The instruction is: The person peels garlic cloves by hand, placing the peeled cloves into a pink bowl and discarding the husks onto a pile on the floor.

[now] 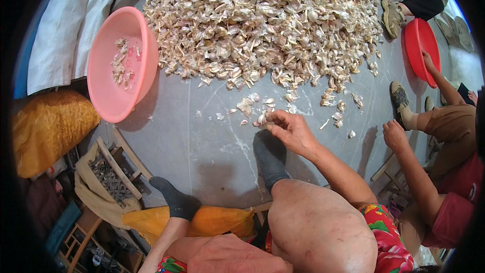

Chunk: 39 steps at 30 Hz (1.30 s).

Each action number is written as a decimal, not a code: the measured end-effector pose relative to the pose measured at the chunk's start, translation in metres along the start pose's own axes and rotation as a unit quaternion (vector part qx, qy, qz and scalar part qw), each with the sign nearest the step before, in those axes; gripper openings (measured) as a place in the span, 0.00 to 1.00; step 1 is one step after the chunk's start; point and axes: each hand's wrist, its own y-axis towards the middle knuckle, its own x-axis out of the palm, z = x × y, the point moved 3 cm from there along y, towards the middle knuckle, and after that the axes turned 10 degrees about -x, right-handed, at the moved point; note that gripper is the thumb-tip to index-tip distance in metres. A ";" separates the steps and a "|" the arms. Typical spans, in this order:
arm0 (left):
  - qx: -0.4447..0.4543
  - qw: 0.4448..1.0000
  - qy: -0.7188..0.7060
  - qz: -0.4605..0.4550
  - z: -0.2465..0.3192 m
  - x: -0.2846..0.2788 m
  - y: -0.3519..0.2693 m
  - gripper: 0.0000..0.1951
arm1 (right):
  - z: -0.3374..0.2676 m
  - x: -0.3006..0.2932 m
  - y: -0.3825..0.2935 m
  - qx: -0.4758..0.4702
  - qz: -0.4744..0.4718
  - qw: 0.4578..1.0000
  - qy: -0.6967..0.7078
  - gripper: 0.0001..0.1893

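My right hand [288, 131] reaches down to the grey floor, thumb and index finger close together at a few garlic cloves [261, 118]. Whether a clove is pinched between the fingertips is hard to see. Loose cloves and a papery garlic husk [245, 106] lie just beyond. A large heap of garlic cloves and husks [265, 26] rises farther away. At the bottom edge, very near the camera, is what looks like the back of my left hand [235, 254]; its fingers are hidden. My right foot in a dark sock [269, 155] is just below the right hand.
A pink plastic basin [97, 64] with some garlic bits in it stands at left, tilted in view. Beside it are a yellow sack [53, 129] and a low chair [113, 174]. Co-workers sit at right, one person's hand [427, 60] at a red basin [413, 49].
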 end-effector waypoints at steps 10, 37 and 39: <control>-0.012 0.999 -0.023 0.031 0.001 0.008 -0.001 0.05 | 0.000 0.001 -0.003 -0.001 -0.010 1.000 0.001 0.08; -0.242 0.951 -0.113 0.160 -0.193 -0.017 -0.005 0.10 | -0.077 0.001 0.002 -0.154 -0.027 0.988 0.017 0.12; -0.289 0.940 -0.058 0.169 -0.216 -0.025 -0.005 0.11 | -0.057 -0.001 0.005 -0.125 0.005 0.992 -0.030 0.11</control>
